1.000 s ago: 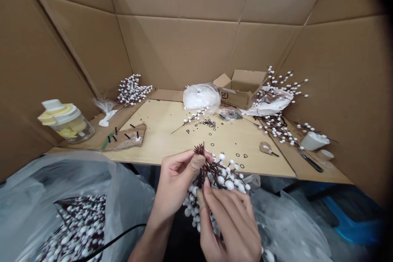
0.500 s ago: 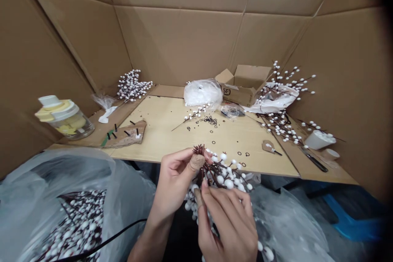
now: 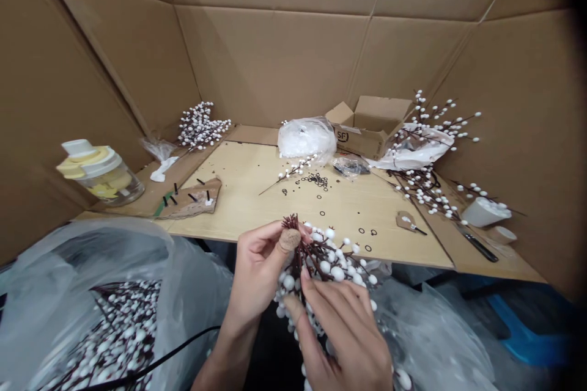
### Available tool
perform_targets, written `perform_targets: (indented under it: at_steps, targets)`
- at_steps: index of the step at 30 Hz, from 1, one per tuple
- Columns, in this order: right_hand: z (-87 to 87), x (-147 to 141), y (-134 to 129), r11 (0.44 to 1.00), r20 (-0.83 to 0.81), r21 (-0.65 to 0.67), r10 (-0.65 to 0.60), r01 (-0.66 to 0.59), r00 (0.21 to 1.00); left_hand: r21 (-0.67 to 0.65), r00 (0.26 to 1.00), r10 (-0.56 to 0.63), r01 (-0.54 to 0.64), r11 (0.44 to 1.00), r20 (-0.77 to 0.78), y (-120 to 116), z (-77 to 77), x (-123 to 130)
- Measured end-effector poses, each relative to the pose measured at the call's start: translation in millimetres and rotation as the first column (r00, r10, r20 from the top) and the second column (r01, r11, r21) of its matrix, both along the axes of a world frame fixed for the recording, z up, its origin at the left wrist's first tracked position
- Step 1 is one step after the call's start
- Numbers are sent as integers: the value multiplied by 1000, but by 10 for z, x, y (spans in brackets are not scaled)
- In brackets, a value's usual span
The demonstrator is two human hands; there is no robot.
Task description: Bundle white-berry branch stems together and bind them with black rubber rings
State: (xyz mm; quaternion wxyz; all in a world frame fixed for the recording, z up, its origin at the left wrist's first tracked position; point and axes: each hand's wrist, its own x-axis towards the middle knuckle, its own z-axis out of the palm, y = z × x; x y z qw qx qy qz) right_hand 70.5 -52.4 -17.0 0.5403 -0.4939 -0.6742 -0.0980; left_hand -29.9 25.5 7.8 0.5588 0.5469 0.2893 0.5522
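Small craft workshop bench walled in by tall brown cardboard sheets [image 3: 284, 61], pale wooden tabletop [image 3: 247, 214] strewn with small black rings [image 3: 317, 180], open brown cardboard box [image 3: 362, 134] set behind, white-berried artificial stems [image 3: 123, 330] bagged in clear plastic [image 3: 192, 275].

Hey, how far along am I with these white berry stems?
Possibly done: the berry bunch at the back left, though I can't be sure. In hand: a stem bundle, ends gathered in the left hand, right hand at its stems. Probably left: the berry stems heaped in the plastic bag; loose black rings lie on the table.
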Motion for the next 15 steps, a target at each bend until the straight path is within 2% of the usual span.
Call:
perform_targets:
  at_steps: [2, 4, 5, 7, 8, 9, 11, 12, 15]
  targets:
    - [133, 153, -61, 984, 38, -85, 160, -157, 986, -8, 999, 38, -38, 999, 31, 18, -13, -68]
    - [334, 370, -42, 929, 65, -216, 320, -300, 945, -16, 995, 68, -67, 998, 79, 43, -27, -157]
    - [439, 487, 32, 905, 30, -272, 348, -327, 937, -26, 992, 82, -79, 997, 101, 57, -33, -205]
    - [602, 694, 354, 861, -47, -361, 367, -359, 929, -48, 987, 104, -99, 994, 125, 85, -44, -298]
    - [636, 768, 602, 860, -64, -386, 337, -335, 939, -56, 985, 115, -109, 992, 129, 96, -47, -338]
    - [630, 813, 895, 873, -50, -404, 278, -274, 959, -58, 983, 126, -119, 991, 131, 106, -50, -373]
    - [494, 815, 1541, 875, 121, -437, 287, -209, 950, -46, 983, 132, -127, 991, 131, 120, -54, -425]
    - [376, 776, 1854, 856, 255, -474, 357, -206, 898, -40, 984, 127, -123, 992, 129, 126, -55, -443]
    - [-58, 579, 2564, 823, 404, -509, 487, -252, 774, -38, 989, 108, -104, 994, 104, 141, -55, -481]
